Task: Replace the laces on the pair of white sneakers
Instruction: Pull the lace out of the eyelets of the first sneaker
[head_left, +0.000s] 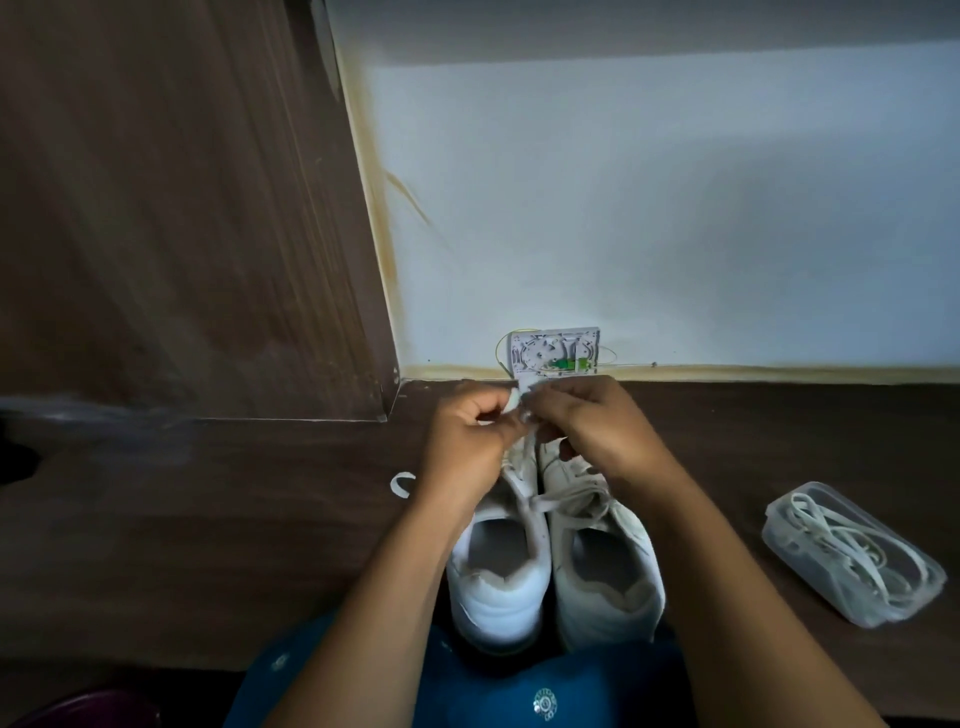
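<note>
Person: dark teal garment (467, 696), small round white printed motifs (544, 704); forearms (395, 571) bare, unsleeved

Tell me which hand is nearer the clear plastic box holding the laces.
Right. The right hand, pinching a white lace over the white sneakers, is left of the clear plastic box; the left hand pinches the same lace, farther left.
</note>
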